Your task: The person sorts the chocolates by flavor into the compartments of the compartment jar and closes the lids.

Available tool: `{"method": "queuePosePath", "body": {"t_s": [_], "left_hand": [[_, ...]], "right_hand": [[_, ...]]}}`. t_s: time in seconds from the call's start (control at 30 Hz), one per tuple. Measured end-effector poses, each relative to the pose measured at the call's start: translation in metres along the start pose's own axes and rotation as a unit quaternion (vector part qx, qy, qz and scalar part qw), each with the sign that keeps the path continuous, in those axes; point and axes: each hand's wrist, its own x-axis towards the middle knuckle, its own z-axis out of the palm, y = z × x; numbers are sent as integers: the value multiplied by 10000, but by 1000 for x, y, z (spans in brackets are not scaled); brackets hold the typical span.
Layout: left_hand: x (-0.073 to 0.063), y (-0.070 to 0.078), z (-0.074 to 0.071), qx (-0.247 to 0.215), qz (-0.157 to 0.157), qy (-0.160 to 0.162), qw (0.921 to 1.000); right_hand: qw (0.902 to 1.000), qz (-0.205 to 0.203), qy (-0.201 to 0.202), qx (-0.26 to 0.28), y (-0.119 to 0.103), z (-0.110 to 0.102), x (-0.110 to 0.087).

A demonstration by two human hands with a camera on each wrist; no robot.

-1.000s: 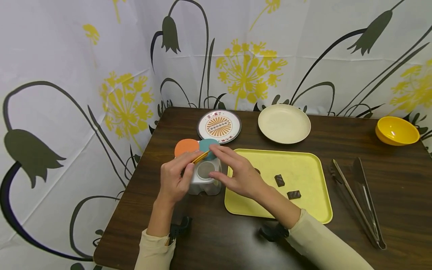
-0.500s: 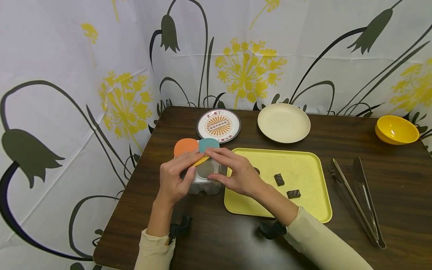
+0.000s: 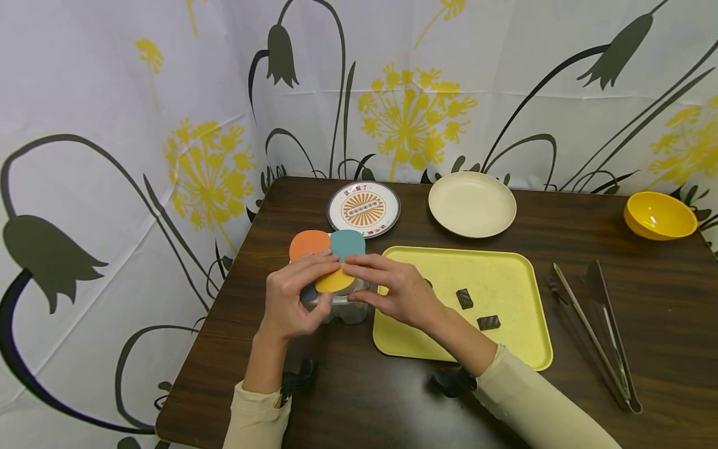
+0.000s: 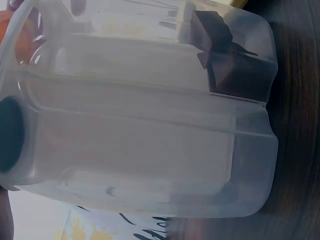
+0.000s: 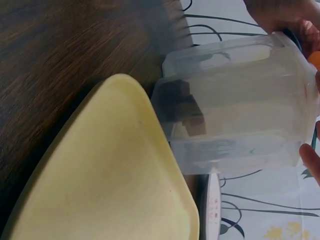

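A clear plastic container stands at the left of the yellow tray, with orange, teal and dark blue round lids. Its yellow lid lies nearly flat over the front right opening. My left hand holds the yellow lid, fingers across its left top and thumb at its front edge. From the other side, my right hand touches the lid's back with straight fingertips, the thumb at the container's right edge. Dark brown blocks lie at the container's bottom in the left wrist view.
Two small dark chocolate-like blocks lie on the yellow tray, with another partly behind my right hand. Metal tongs are at the right. A patterned plate, a cream plate and a yellow bowl stand along the back.
The yellow lid has swung down from a steep tilt to nearly flat over its opening. My left thumb has come out from beneath it, and both hands' fingertips have lowered.
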Motion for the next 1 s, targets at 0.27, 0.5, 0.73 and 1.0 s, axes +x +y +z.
{"method": "queuePosePath", "body": {"t_s": [0.27, 0.5, 0.73, 1.0], "left_hand": [[-2, -1, -1, -21, 138, -47, 9999], [-4, -1, -1, 37, 135, -99, 9999], [-4, -1, -1, 72, 26, -86, 9999], [-5, 0, 1, 163, -149, 3, 9998]], "right_hand": [[9977, -334, 15, -591, 1, 1, -3], [9888, -718, 151, -1296, 0, 2, -4], [9843, -870, 106, -1530, 1, 2, -5], [9839, -1049, 33, -1445, 1, 3, -5]]}}
